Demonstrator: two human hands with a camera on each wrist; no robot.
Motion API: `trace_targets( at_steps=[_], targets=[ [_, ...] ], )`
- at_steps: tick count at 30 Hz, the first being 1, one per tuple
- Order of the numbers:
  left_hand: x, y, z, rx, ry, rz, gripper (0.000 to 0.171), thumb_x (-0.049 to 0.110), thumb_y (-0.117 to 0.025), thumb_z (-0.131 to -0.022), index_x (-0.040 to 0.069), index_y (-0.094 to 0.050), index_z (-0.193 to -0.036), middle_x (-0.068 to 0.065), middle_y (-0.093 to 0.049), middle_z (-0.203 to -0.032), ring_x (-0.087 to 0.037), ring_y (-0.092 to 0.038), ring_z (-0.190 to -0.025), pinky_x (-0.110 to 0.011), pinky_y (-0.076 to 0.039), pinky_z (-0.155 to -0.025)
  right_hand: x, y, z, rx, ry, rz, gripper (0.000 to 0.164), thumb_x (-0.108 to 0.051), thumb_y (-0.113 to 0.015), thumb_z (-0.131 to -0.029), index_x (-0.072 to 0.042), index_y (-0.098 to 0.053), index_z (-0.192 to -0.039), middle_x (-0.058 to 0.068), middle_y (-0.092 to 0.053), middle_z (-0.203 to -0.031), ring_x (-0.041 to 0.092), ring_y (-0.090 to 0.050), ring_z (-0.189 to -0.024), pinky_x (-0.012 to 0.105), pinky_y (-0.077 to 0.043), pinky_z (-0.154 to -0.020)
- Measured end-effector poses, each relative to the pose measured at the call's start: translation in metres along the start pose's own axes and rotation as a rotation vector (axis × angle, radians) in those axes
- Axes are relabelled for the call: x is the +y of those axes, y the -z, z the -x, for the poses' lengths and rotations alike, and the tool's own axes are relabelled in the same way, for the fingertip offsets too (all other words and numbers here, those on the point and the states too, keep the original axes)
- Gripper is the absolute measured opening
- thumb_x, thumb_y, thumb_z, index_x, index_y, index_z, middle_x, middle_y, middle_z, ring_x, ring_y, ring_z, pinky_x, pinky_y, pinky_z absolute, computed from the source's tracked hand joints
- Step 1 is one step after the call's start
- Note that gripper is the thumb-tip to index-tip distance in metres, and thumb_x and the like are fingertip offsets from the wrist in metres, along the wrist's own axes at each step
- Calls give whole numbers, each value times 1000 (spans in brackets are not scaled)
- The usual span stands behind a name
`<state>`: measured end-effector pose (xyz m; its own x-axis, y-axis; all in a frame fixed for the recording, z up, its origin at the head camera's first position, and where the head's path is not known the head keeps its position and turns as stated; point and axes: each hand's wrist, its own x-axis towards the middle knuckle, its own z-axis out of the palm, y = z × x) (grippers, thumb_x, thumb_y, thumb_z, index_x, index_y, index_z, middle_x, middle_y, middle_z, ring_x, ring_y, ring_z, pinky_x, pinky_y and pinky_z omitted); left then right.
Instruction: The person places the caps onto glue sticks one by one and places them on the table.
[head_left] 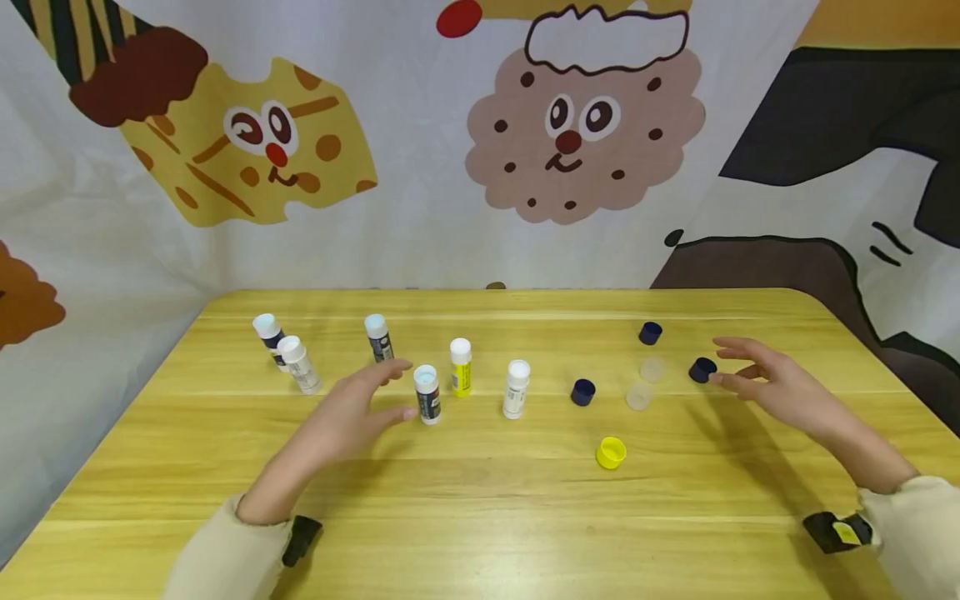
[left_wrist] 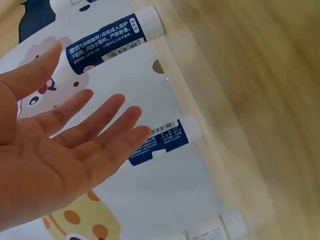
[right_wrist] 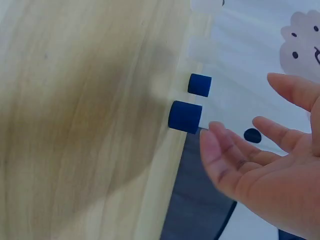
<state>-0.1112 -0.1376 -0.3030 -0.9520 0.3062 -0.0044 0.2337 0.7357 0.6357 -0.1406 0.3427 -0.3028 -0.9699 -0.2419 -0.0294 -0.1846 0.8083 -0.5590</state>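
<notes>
My left hand (head_left: pixel 352 412) is open beside an uncapped glue stick with a navy label (head_left: pixel 430 406), thumb and fingers apart on its near side. Its palm and spread fingers show in the left wrist view, with that navy-labelled glue stick (left_wrist: pixel 107 45) past the thumb. Behind my left hand stands another navy-labelled glue stick (head_left: pixel 378 335), partly hidden. My right hand (head_left: pixel 780 392) hovers by a navy cap (head_left: pixel 702 370), fingers loosely bent and holding nothing. In the right wrist view that navy cap (right_wrist: pixel 185 117) sits just beyond the fingertips.
A yellow glue stick (head_left: pixel 461 368) and a white one (head_left: pixel 516 390) stand mid-table. Two more, navy (head_left: pixel 270 337) and white (head_left: pixel 300 367), stand far left. Navy caps (head_left: pixel 582 392) (head_left: pixel 650 333), clear caps (head_left: pixel 652 369) (head_left: pixel 639 396) and a yellow cap (head_left: pixel 611 452) lie right of centre.
</notes>
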Motion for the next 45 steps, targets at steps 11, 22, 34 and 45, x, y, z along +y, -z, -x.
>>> trace_targets(
  at_steps=[11, 22, 34, 45],
  targets=[
    [1, -2, -13, -29, 98, 101, 44, 18, -66, -85, 3, -51, -124, -17, -56, -119, -36, -51, -110, -50, -41, -89, 16, 5, -15, -96, -83, -179, 62, -24, -51, -95, 8, -22, -139, 32, -28, -135, 27, -55, -100, 41, -48, -76],
    [2, -4, -20, -59, 79, 146, 39, 16, -68, -83, 2, -56, -118, -15, -59, -112, -31, -56, -103, -47, -43, -87, 28, 0, -28, -135, -169, -353, 66, -14, -57, -91, 13, -19, -137, 38, -27, -131, 15, -60, -88, 33, -51, -75],
    [1, -3, -23, -95, 66, 209, 27, 13, -66, -84, 5, -61, -110, -13, -61, -107, -31, -58, -97, -43, -48, -78, 35, -6, -29, -151, -186, -378, 61, -8, -58, -89, 12, -25, -135, 37, -28, -129, 10, -59, -85, 31, -50, -72],
    [-3, -4, -23, -116, 53, 238, 25, 15, -64, -86, 6, -63, -108, -15, -61, -108, -31, -59, -96, -43, -48, -78, 39, -9, -30, -115, -213, -372, 52, -13, -57, -91, 12, -35, -130, 28, -38, -118, 17, -52, -69, 30, -47, -61]
  ],
)
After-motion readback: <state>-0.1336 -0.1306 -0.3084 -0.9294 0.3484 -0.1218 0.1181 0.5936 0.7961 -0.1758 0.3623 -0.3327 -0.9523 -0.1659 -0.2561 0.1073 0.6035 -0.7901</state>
